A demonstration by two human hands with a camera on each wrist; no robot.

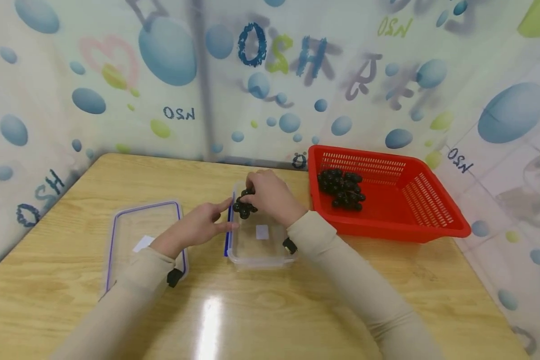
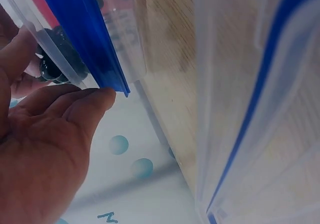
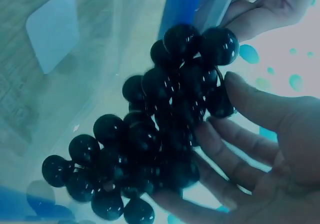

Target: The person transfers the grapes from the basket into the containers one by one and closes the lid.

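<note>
In the head view my right hand (image 1: 272, 195) holds a bunch of dark grapes (image 1: 244, 205) over a clear plastic container (image 1: 252, 257). The right wrist view shows the bunch (image 3: 170, 114) up close, with the thumb on one side and the fingers curled behind it. My left hand (image 1: 202, 222) is at the container's left side, thumb and fingers spread. Its fairly straight fingertips (image 2: 107, 98) touch the blue locking flap (image 2: 92, 39) in the left wrist view.
A red basket (image 1: 387, 230) with more dark grapes (image 1: 342, 190) stands at the right. The clear lid (image 1: 146, 205) with a blue-purple seal lies left of the container, under my left forearm. A printed curtain (image 1: 252, 130) hangs behind the wooden table (image 1: 261, 310).
</note>
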